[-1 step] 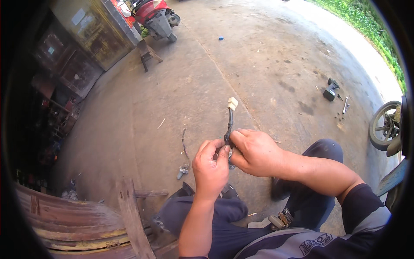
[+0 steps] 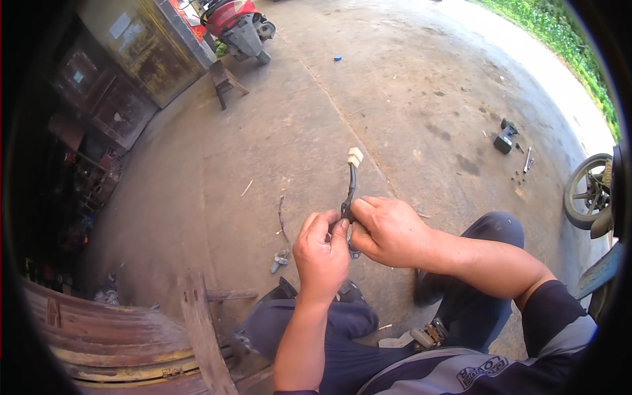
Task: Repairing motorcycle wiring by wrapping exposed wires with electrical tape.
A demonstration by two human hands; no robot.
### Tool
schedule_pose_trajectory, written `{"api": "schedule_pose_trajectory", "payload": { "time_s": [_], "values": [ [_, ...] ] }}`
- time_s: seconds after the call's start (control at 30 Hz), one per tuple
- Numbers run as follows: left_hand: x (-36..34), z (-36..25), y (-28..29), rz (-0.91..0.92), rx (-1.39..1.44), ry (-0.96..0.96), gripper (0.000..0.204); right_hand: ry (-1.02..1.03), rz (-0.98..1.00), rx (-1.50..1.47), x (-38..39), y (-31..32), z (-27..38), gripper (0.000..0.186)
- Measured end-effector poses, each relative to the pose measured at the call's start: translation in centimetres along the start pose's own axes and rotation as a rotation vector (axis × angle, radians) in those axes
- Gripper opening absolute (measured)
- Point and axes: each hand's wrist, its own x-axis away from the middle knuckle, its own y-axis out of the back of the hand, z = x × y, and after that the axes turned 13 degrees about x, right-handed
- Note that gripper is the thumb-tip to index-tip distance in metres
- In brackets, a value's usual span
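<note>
A black wrapped cable [image 2: 349,187] stands up between my hands, with a cream plastic connector [image 2: 355,157] on its far end. My left hand [image 2: 321,253] pinches the cable's lower part between thumb and fingers. Close against it, my right hand [image 2: 390,232] is closed round the same stretch of cable from the right. Fingers cover the spot where they grip. Below the fingers a small metallic piece [image 2: 355,253] partly shows; whether it joins the cable I cannot tell.
On the floor left of my hands lie a thin dark wire [image 2: 281,217] and a small grey part [image 2: 279,262]. A wooden bench [image 2: 197,329] stands at the lower left. Farther right are a black power tool [image 2: 505,137], a metal tool [image 2: 527,160] and a wheel [image 2: 586,192]. A red scooter [image 2: 237,26] is parked far off.
Both hands and the cable have shifted very slightly. The grip looks the same.
</note>
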Motion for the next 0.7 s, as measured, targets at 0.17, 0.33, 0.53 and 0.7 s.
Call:
{"api": "schedule_pose_trajectory", "payload": {
  "time_s": [0.17,0.33,0.53,0.7],
  "values": [
    [-0.2,1.7,0.0,-0.052,0.085,0.096,0.013,0.077,-0.082,-0.049,0.4,-1.8,-0.7,0.024],
    [-3.7,6.3,0.6,-0.226,0.382,0.374,0.015,0.916,0.128,-0.282,9.5,-0.6,10.7,0.019],
    [-1.9,4.3,6.1,-0.2,0.866,0.44,0.016,0.388,0.449,-0.115,3.6,-4.6,-2.5,0.023],
    [-2.4,1.5,5.2,-0.129,0.902,0.249,0.012,-0.207,0.338,-0.12,1.4,-6.9,-9.0,0.037]
  ]
}}
